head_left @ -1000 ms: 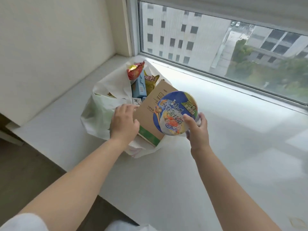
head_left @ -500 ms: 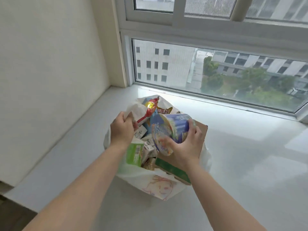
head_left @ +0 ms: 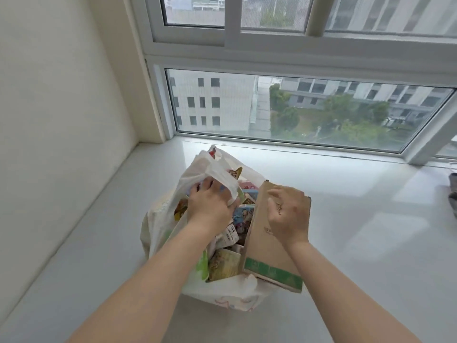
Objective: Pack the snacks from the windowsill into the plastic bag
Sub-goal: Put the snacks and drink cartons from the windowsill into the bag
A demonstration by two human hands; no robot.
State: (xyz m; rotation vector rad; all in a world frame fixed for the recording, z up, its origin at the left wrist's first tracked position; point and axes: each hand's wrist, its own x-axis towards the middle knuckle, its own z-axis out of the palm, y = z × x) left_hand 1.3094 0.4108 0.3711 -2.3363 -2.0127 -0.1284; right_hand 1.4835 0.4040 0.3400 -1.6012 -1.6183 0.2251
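A white plastic bag (head_left: 160,226) stands on the white windowsill (head_left: 358,243), stuffed with snack packets. My left hand (head_left: 210,206) grips the bag's upper left edge and handle, holding it up. A tall brown cardboard box (head_left: 267,256) with a green band leans in the bag's right side. My right hand (head_left: 288,215) is against the box's upper part with fingers loosely curled and nothing in them. Between my hands lie a small blue carton (head_left: 243,214) and a yellow packet (head_left: 223,264). The noodle cup is not in sight.
The wall (head_left: 61,120) closes the sill on the left, and the window glass (head_left: 296,112) runs along the back. A dark object (head_left: 453,191) pokes in at the right edge. The sill's front edge runs lower left.
My right hand no longer holds the noodle cup, which has gone out of sight, and it now hovers at the cardboard box. My left hand has pulled the bag's edge higher.
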